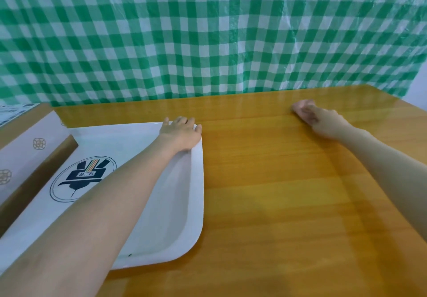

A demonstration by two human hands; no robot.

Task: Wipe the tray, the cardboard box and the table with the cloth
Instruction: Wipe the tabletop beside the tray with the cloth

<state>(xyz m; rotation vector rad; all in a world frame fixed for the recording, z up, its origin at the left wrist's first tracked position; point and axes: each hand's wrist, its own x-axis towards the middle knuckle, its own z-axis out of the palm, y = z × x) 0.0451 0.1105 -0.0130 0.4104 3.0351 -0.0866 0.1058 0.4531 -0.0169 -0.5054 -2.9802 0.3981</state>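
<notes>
Left hand [181,135] fingers flat on logo-printed tray [184,215], lettering illegible; right hand [323,121] fingers apparently gripping cloth [301,108].

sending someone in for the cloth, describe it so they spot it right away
Start at the glossy orange-brown wooden table and go to its far right part, well away from the white rectangular plastic tray. The small pink cloth lies flat under the right hand. It is the only soft pink thing there.

- Two bare forearms in view, no sleeves down to the picture's lower edge.
- Left hand [181,132]: no ring, watch or glove visible.
- Right hand [323,122]: no glove; blurred, fingers hard to tell apart.
- No bracelet or band visible on either wrist.
</notes>
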